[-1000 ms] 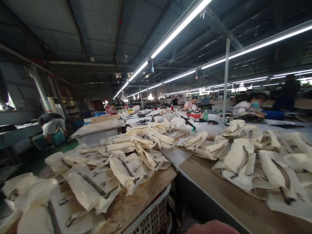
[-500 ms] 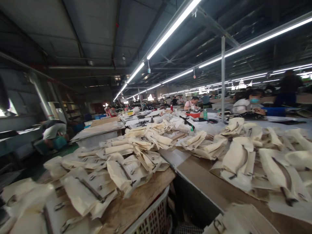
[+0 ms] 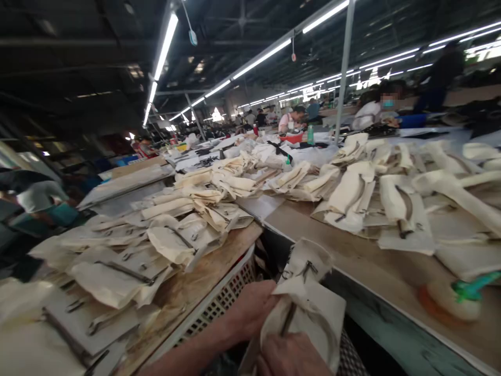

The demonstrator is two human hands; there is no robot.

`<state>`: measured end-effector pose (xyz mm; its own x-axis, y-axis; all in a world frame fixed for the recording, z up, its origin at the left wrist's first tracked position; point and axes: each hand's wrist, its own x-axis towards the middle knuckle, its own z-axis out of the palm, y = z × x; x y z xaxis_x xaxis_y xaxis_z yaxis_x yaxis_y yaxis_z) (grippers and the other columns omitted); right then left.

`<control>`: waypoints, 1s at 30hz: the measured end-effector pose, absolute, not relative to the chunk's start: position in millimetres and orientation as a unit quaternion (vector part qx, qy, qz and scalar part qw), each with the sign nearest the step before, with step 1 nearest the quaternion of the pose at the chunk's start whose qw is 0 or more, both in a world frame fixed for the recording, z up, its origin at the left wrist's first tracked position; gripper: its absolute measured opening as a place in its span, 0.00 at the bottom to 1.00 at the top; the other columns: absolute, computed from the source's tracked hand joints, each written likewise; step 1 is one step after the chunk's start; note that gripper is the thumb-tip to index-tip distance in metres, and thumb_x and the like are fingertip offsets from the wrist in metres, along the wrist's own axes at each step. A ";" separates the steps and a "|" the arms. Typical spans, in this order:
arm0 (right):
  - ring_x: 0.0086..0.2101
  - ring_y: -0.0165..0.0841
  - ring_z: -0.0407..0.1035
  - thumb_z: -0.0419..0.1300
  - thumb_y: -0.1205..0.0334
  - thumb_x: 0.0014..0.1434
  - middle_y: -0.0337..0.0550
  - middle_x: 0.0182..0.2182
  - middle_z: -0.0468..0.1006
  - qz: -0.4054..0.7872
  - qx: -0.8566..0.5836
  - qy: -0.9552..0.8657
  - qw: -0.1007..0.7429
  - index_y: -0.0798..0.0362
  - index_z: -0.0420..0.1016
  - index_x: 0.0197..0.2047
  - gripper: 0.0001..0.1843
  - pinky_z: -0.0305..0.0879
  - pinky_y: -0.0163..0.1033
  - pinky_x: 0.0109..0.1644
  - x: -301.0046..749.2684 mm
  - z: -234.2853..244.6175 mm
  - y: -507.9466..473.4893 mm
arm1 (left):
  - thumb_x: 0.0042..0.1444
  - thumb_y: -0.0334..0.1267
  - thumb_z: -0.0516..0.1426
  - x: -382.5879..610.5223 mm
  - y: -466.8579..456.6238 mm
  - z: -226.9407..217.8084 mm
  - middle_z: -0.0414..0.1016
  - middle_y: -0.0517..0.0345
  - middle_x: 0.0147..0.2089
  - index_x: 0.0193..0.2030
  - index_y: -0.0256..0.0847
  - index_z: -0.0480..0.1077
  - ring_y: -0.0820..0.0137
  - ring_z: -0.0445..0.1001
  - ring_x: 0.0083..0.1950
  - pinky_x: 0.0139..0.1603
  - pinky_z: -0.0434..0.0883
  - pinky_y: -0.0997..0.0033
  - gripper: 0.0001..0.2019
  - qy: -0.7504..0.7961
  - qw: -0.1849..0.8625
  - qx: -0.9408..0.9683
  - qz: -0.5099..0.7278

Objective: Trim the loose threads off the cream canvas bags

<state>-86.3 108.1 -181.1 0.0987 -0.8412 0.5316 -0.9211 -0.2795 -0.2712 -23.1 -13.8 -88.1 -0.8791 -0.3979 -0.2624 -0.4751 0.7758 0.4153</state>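
My left hand and my right hand are both closed on one cream fabric piece with dark metal fittings, held low in front of me between two tables. The left hand grips its left edge; the right hand holds it from below. More cream pieces lie heaped on the wooden board to my left, and a further spread of cream pieces covers the long table to my right.
A white lattice crate sits under the wooden board. A small bottle with a green nozzle lies on the long table's near right. A steel post rises mid-table. Other people work at the far tables and at the left.
The view has tipped down and turned left. Both my hands have come up into view holding a cream piece; earlier only a corner of fabric showed at the bottom edge.
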 end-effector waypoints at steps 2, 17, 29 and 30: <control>0.19 0.28 0.68 0.48 0.58 0.69 0.34 0.20 0.72 0.333 0.713 -0.616 0.043 0.51 0.68 0.28 0.18 0.64 0.33 0.21 -100.1 -180.7 117.8 | 0.67 0.43 0.41 -18.9 -15.4 -95.5 0.74 0.55 0.36 0.36 0.37 0.70 0.66 0.72 0.38 0.37 0.68 0.73 0.20 0.895 0.017 -0.259 0.363; 0.46 0.49 0.68 0.57 0.74 0.55 0.54 0.46 0.73 0.189 0.625 -0.750 0.105 0.57 0.67 0.46 0.14 0.70 0.54 0.48 -169.3 -151.6 144.4 | 0.62 0.45 0.52 -22.5 -15.8 -102.1 0.73 0.60 0.34 0.40 0.36 0.76 0.68 0.67 0.37 0.39 0.63 0.73 0.16 0.781 -0.073 -0.279 0.554; 0.35 0.43 0.71 0.47 0.50 0.69 0.44 0.33 0.71 0.257 0.513 -0.819 -0.009 0.50 0.64 0.35 0.15 0.64 0.43 0.34 -160.7 -171.2 154.2 | 0.63 0.45 0.51 -30.4 -6.9 -105.1 0.76 0.58 0.36 0.42 0.37 0.78 0.65 0.70 0.39 0.44 0.66 0.71 0.17 0.795 -0.090 -0.276 0.534; 0.35 0.42 0.71 0.45 0.51 0.70 0.44 0.33 0.71 0.270 0.512 -0.816 -0.013 0.50 0.64 0.35 0.16 0.64 0.43 0.34 -160.6 -171.2 153.5 | 0.63 0.46 0.51 -30.9 -6.7 -105.0 0.76 0.58 0.36 0.42 0.37 0.78 0.65 0.71 0.39 0.44 0.67 0.71 0.18 0.796 -0.089 -0.278 0.530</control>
